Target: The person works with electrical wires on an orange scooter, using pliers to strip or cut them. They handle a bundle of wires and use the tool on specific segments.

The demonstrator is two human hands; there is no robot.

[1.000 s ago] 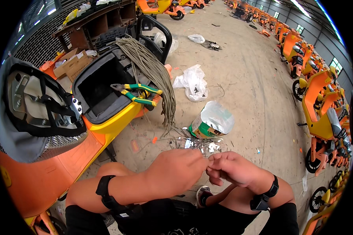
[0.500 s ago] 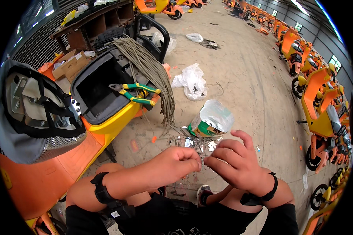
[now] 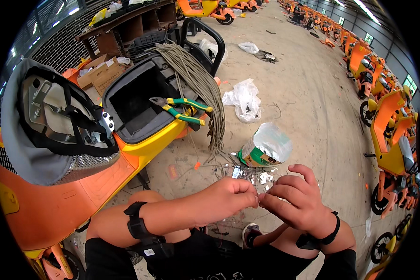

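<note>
My left hand (image 3: 238, 196) and my right hand (image 3: 294, 200) meet at their fingertips low in the middle, both pinched; what is between them is too small to make out. My right little finger is raised. To the upper left, pliers (image 3: 181, 116) with green-yellow handles lie across the open compartment (image 3: 133, 95) of an orange-and-yellow scooter (image 3: 56, 205). A bundle of olive cables (image 3: 193, 77) drapes over its rear. A grey lined seat cover (image 3: 42, 154) is tipped up at left. Beyond my hands stands a green-and-white bucket (image 3: 256, 154), with scraps on the floor beside it.
A white plastic bag (image 3: 242, 100) lies on the concrete floor. Cardboard boxes (image 3: 105, 77) and a dark shelf unit (image 3: 116, 32) are behind the scooter. A long row of scooters (image 3: 385, 135) lines the right side. A person (image 3: 297, 14) sits far back in the aisle.
My right hand has gone from curled to more spread, little finger lifted. My left hand has turned, showing its thumb. The whole view has shifted, placing the scene farther right.
</note>
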